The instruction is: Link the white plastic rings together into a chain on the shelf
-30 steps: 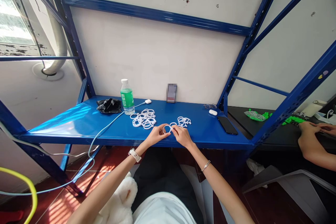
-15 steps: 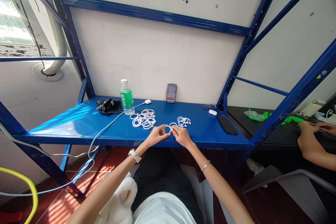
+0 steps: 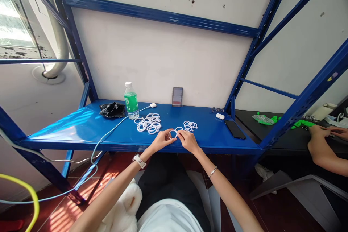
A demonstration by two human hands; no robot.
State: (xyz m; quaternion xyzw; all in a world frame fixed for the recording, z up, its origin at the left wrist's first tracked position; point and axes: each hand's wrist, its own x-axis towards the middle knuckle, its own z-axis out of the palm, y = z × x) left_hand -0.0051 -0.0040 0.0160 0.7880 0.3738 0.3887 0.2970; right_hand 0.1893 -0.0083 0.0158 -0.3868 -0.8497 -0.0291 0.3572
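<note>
Between my hands, above the front edge of the blue table, is a thin white ring. My left hand pinches it from the left, thumb below and fingers above. The fingertips of my right hand are closed on the ring's right side; what exactly they grip there is too small to tell. Just behind my left hand lies a larger heap of white rings. A smaller cluster of white rings rests behind my right hand.
On the blue table stand a bottle with a green label and a black plastic bag. A phone, white earbud case and glasses lie right. Another person's hands work at the black table beside green pieces.
</note>
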